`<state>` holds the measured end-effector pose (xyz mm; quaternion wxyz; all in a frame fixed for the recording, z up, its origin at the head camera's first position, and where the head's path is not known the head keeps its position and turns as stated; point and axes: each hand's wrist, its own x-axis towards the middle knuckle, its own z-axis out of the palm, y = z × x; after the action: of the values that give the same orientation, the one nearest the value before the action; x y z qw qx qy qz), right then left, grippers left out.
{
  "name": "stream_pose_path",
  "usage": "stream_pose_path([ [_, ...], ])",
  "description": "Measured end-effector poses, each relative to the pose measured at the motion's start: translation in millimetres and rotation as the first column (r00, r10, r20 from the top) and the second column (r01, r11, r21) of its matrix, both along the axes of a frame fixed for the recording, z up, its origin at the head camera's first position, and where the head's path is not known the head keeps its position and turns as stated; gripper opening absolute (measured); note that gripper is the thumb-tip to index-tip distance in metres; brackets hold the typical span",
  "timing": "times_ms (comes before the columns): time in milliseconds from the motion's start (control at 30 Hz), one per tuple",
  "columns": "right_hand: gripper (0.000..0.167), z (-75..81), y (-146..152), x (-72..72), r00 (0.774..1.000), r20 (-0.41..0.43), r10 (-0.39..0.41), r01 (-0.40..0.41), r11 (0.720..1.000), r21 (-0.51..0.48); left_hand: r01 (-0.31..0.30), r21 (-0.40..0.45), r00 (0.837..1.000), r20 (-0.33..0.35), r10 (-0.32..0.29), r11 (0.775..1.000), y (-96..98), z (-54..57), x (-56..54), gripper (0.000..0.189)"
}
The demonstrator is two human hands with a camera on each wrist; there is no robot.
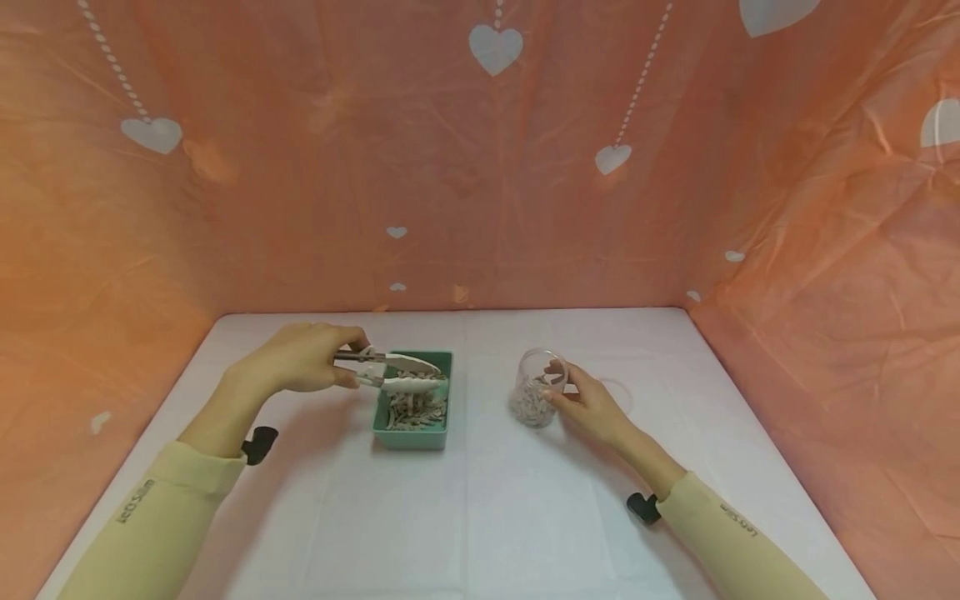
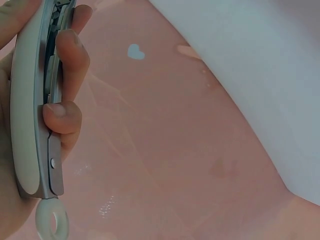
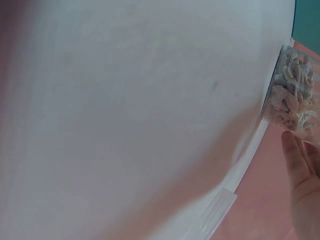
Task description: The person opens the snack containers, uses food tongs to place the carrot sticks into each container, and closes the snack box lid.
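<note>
My left hand grips a pair of tongs by its handles, fingers curled round them in the left wrist view. The tongs' white tips stand apart and reach over a green tray. Greyish-brown dried pieces lie heaped inside the tray, partly hidden under the tongs. To the right, my right hand holds a clear jar, thumb and fingers on either side near its rim. More of the same dried pieces fill the lower part of the jar, which tilts slightly.
A clear round lid lies on the white tabletop, just beyond my right hand. Orange sheeting with white hearts rises behind the table and along both sides.
</note>
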<state>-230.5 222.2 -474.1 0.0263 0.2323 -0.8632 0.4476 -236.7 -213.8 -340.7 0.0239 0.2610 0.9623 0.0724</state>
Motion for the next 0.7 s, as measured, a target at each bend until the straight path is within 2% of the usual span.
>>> stream_pose_path([
  [333, 0.053, -0.1, 0, -0.2, 1.000, 0.006, -0.001, 0.001, 1.000, 0.004, -0.003, 0.013, 1.000, -0.016, 0.003, 1.000, -0.5, 3.1, -0.5, 0.037],
  [500, 0.052, 0.3, 0, 0.3, 1.000, 0.017, -0.007, 0.007, 1.000, 0.000, -0.008, 0.031, 1.000, -0.007, 0.008, 0.999, 1.1, 10.7, -0.4, 0.037],
  [700, 0.052, 1.4, -2, 1.0, 1.000, 0.021, -0.008, 0.008, 1.000, 0.001, 0.013, 0.043, 0.999, -0.034, -0.012, 0.999, 5.5, 21.6, -2.2, 0.038],
])
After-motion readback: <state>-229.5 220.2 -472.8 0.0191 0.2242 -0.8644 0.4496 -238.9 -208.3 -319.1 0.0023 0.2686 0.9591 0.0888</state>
